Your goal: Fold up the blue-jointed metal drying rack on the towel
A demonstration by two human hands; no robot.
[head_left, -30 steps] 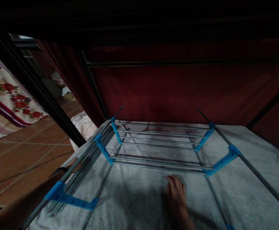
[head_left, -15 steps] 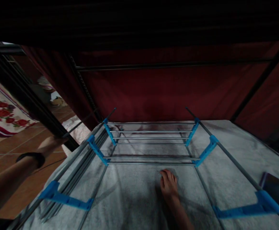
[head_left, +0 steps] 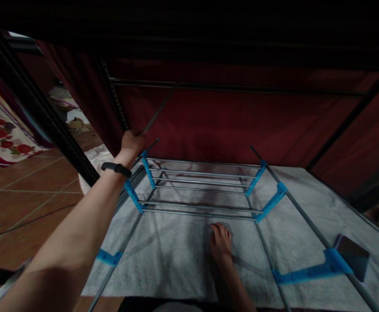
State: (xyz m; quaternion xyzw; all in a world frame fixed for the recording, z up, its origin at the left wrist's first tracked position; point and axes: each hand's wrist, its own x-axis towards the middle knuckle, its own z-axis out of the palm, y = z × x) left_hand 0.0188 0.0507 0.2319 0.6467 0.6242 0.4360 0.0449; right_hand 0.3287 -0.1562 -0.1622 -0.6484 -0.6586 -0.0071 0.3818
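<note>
My left hand [head_left: 132, 143], with a dark band on the wrist, is closed round a thin metal rod [head_left: 160, 108]. The rod slants up and right in front of the red curtain. Just below that hand is the far left corner of a rack frame [head_left: 202, 214], made of grey tubes and blue plastic brackets [head_left: 133, 196]. Cross rods span its far part. My right hand [head_left: 221, 242] rests on the grey blanket [head_left: 183, 255], in front of the nearest cross rods, fingers loosely bent and holding nothing. Loose rods [head_left: 129, 190] by the left side are partly hidden behind my left arm.
A dark phone-like device [head_left: 354, 255] lies on the blanket beside the right tube. Red curtain [head_left: 209, 125] and dark bed-frame bars [head_left: 228, 88] stand behind. On the left are a tiled floor [head_left: 30, 203] with a cable and a flowered cloth [head_left: 1, 134].
My left hand has moved up and right from the left side, bringing the rod over the far left corner of the rack. My right hand stays on the blanket. The view has shifted slightly.
</note>
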